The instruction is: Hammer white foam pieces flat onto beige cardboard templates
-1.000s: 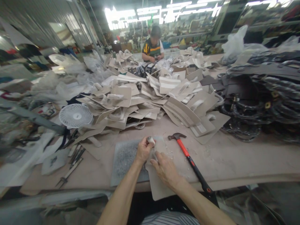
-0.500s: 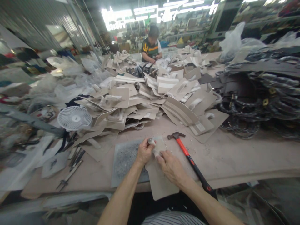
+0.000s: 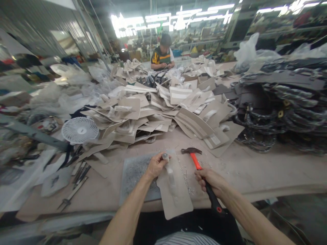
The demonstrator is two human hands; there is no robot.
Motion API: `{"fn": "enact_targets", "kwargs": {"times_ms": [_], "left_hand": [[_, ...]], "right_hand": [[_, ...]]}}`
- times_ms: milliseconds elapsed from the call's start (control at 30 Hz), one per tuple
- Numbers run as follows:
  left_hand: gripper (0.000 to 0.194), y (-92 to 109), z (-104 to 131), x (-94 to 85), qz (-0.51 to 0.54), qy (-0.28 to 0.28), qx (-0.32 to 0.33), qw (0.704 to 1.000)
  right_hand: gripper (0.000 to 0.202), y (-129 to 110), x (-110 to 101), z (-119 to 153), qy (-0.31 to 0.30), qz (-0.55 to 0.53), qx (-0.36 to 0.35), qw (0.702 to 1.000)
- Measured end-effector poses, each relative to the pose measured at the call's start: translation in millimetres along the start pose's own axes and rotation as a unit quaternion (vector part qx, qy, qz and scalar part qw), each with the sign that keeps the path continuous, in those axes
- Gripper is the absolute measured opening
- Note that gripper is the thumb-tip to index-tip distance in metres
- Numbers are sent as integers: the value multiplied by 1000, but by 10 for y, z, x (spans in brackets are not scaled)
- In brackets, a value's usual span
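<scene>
My left hand (image 3: 156, 165) pinches a short cylindrical tool with a round metal top (image 3: 165, 156), held upright over the far part of a beige bag panel (image 3: 176, 199). A handle wrapped in clear plastic (image 3: 171, 178) runs along this panel. The panel lies partly on a scuffed grey board (image 3: 133, 177), and its near end hangs past the table edge. To the right, my right hand (image 3: 211, 180) is closed round the handle of a claw hammer (image 3: 196, 160) with a red and black grip. The hammer's head points away from me, at or just above the table.
A big heap of beige panels (image 3: 153, 112) covers the table's middle. Dark bag parts (image 3: 270, 109) are stacked right, a white fan (image 3: 80, 130) and hand tools (image 3: 81, 175) lie left. Small scraps (image 3: 187, 178) dot the table. Across the heap sits another person (image 3: 163, 56).
My right hand has left the panel and moved right onto the hammer's handle, which it now grips. My left hand stays at the panel with the cylindrical tool.
</scene>
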State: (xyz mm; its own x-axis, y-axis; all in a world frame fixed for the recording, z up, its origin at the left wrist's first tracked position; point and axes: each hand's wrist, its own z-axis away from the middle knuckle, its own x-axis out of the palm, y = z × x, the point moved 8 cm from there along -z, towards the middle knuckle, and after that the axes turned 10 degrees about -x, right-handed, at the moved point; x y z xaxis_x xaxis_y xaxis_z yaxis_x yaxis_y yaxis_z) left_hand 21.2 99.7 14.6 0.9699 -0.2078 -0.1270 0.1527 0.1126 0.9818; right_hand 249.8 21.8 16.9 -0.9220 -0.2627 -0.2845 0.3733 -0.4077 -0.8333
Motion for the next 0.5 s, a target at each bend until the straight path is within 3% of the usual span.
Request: {"fn": "enact_targets", "kwargs": {"times_ms": [67, 133, 233, 333, 400, 500], "left_hand": [[26, 10, 8, -12, 5, 4, 2, 1000], [25, 20, 23, -13, 2, 7, 6, 1000], [24, 31, 43, -5, -13, 13, 17, 1000], [21, 19, 47, 8, -17, 17, 23, 999], [20, 4, 44, 18, -22, 17, 21, 999], [21, 1, 44, 21, -33, 15, 22, 999]], "right_hand": [[20, -255, 22, 88, 17, -9, -30, 999], [30, -607, -31, 202, 62, 42, -133, 988], [35, -1069, -56, 399, 111, 245, -286, 920], [26, -1179, 26, 412, 53, 433, -286, 854], [24, -1273, 13, 422, 22, 479, -282, 831], [29, -1664, -160, 583, 103, 425, -346, 830]]}}
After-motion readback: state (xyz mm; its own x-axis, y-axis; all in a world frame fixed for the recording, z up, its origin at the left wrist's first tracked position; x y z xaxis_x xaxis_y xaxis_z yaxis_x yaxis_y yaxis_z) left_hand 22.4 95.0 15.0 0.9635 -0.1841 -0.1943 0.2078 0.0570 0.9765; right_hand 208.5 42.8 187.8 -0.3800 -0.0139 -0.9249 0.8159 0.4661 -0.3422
